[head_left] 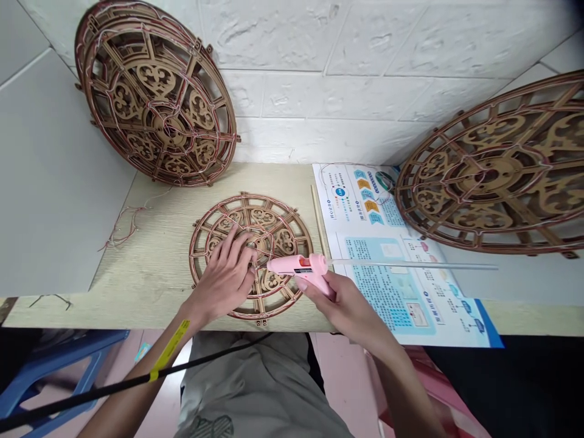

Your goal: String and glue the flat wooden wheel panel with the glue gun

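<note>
A round brown lattice disc [294, 297] lies flat on the table, with scrollwork panels and thin red and white wires along its rings and spokes. My left hand [223, 274] rests on its left half, fingers spread and slightly bent. Its thumb and forefinger are close to the hub; whether they touch a wire there I cannot make out. My right hand [343, 304] grips a pink hot glue gun [292, 265] at the disc's right side. The gun's nozzle points left towards the hub, near my left thumb. A long translucent glue stick [410, 264] sticks out of its back.
More wired discs lean on the white brick wall [283, 36]: a stack [155, 103] at left and another disc [493, 176] at right. Printed sheets [378, 261] and a thin wooden strip [319, 219] lie right of my disc. Loose wires [125, 228] lie left. A black strap [114, 387] crosses below.
</note>
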The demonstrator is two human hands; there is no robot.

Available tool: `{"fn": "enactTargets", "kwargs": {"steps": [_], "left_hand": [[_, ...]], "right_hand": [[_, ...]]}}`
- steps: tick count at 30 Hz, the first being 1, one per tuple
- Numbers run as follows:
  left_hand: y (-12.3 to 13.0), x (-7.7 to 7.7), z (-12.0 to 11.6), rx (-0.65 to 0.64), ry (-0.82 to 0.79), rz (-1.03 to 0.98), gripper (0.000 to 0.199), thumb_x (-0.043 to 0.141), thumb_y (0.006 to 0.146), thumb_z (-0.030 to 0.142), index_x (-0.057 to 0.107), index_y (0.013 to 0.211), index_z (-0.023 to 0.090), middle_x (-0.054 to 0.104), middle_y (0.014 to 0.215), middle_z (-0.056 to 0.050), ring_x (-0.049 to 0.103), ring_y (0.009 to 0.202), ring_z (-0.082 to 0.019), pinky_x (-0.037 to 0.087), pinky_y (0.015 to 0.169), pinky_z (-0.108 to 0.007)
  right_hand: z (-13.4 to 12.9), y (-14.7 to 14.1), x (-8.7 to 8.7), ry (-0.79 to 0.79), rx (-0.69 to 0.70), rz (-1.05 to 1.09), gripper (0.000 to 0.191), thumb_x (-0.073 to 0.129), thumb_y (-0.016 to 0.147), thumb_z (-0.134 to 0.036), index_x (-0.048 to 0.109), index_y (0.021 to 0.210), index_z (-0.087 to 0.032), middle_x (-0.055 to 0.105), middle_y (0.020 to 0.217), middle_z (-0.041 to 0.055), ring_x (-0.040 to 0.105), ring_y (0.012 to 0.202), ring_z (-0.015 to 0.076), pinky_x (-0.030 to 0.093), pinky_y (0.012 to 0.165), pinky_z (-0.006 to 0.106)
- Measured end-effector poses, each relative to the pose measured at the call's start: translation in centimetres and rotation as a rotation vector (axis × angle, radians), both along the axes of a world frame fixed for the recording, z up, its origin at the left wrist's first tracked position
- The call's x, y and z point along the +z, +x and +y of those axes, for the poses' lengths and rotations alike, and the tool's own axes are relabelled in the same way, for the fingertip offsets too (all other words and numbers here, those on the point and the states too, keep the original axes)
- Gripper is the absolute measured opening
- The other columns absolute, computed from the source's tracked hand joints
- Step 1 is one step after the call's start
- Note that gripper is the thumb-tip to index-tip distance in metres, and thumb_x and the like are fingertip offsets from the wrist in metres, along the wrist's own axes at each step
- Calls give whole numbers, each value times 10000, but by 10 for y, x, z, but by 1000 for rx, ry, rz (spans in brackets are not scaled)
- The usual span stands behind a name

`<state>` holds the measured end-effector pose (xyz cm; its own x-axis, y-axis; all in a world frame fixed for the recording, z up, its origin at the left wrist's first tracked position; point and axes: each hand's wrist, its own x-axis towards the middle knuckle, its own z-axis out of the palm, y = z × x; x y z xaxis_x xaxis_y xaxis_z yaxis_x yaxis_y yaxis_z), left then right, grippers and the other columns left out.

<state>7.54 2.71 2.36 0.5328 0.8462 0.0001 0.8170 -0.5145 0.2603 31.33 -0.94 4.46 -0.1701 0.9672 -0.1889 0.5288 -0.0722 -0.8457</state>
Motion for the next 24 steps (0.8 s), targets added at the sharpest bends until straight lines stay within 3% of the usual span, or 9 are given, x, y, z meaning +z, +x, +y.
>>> {"fn": "enactTargets", "kwargs": {"steps": [8,16,24], "left_hand": [[-4,5,4,11,-154,-27,202,339,1021,215,502,1140,213,316,1613,-51,45,1577,-271,243,1236,-555],[0,2,3,21,-76,-43,157,378,1012,237,517,1076,202,365,1576,-75,92,1569,-295,276,1224,-547],[0,1,3,-3,-37,-23,162,375,998,225,519,1066,196,387,1548,-92,101,1565,-306,308,1207,-555]], "right_hand": [[-1,0,0,-4,-18,38,501,498,925,-664,443,683,-229,296,549,-58,282,474,107,223,419,250],[-1,3,-5,-39,0,29,478,485,937,-638,597,835,-184,427,604,-27,383,531,131,268,464,258],[1,2,-1,47,24,-72,455,470,958,-604,523,744,-206,482,578,-16,430,529,140,315,486,269]]}}
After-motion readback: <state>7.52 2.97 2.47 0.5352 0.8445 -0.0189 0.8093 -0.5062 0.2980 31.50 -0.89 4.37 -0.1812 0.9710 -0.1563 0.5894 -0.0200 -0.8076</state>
